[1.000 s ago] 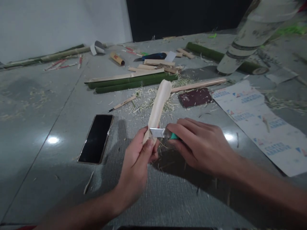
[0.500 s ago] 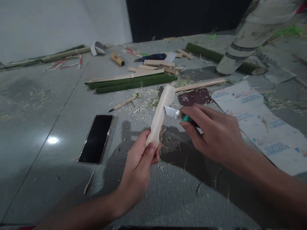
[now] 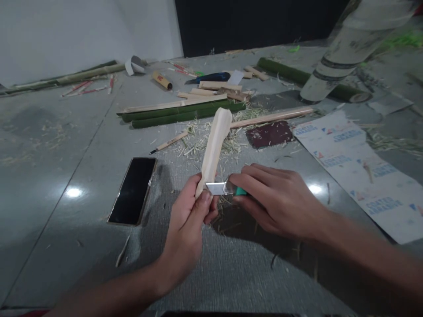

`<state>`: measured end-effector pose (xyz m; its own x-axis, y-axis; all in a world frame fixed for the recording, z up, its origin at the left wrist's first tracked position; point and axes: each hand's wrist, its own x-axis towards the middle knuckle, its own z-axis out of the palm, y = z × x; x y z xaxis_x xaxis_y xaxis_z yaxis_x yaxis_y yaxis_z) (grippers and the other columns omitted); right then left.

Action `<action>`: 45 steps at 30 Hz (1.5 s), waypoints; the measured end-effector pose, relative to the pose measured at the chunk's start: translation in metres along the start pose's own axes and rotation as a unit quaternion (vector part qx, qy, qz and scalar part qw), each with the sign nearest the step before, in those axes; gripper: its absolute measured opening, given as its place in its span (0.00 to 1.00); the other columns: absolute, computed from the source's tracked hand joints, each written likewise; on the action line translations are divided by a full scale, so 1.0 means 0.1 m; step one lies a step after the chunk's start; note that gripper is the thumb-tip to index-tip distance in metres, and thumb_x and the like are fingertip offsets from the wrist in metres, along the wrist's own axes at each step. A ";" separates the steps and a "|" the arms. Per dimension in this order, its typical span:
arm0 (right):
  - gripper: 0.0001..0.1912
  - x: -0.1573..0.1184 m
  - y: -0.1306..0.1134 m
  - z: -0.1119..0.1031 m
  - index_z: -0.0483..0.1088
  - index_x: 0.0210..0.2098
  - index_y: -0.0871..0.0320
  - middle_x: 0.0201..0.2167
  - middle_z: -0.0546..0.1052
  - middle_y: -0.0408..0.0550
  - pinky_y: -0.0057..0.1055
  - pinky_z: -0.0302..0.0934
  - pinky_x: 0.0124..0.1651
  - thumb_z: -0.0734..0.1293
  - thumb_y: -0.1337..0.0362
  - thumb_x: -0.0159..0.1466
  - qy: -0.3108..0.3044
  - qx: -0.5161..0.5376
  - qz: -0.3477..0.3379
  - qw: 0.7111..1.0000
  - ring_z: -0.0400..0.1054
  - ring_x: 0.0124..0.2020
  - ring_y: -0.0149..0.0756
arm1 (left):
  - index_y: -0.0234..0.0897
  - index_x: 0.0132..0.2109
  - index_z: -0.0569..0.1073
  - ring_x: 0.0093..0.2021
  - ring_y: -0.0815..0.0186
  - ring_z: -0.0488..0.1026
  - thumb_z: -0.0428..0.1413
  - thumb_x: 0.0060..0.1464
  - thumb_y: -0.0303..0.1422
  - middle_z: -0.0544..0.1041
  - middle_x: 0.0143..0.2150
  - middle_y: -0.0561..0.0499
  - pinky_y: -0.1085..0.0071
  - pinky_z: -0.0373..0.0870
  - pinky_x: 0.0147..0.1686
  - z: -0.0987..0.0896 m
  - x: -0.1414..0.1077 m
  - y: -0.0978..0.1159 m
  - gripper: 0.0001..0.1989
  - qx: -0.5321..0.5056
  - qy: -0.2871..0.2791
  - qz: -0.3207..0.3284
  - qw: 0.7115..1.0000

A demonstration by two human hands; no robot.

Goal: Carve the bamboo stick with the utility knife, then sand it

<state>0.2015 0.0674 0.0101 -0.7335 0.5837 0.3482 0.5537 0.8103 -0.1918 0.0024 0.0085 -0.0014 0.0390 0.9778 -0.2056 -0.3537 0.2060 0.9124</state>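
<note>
A pale, peeled bamboo piece (image 3: 214, 145), flared at its far end, slants up and away from me. My left hand (image 3: 190, 218) is closed around its near end, the thumb lying along the top. Closed on a utility knife (image 3: 239, 190) with a green handle, my right hand (image 3: 274, 198) is just to the right. The knife's short bright blade (image 3: 216, 188) lies across the lower part of the bamboo, close to my left thumb. Much of the handle is hidden by my right fingers.
A phone (image 3: 133, 191) lies on the floor at left. Ahead are green bamboo strips (image 3: 185, 115), shavings (image 3: 194, 143), a small chisel-like tool (image 3: 169, 142) and dark red sandpaper (image 3: 269, 134). Printed abrasive paper (image 3: 360, 167) lies at right, and a bamboo tube (image 3: 287, 71) farther back.
The knife in my right hand has moved down and left, from mid-bamboo to near my left thumb. The bamboo's far end has swung slightly left.
</note>
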 end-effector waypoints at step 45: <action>0.09 0.01 0.06 -0.02 0.68 0.48 0.58 0.37 0.76 0.50 0.32 0.61 0.35 0.59 0.62 0.75 0.037 0.067 0.011 0.997 0.70 0.35 0.37 | 0.39 0.31 0.62 0.19 0.75 0.47 0.56 0.70 0.39 0.55 0.18 0.62 0.71 0.46 0.22 -0.02 0.06 0.02 0.18 -0.033 -0.049 -0.057 0.997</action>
<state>0.2053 0.0726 0.0110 -0.6871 0.6006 0.4088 0.5084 0.7994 -0.3200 -0.0001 0.0143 -0.0016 0.1720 0.9480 -0.2679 -0.4021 0.3159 0.8594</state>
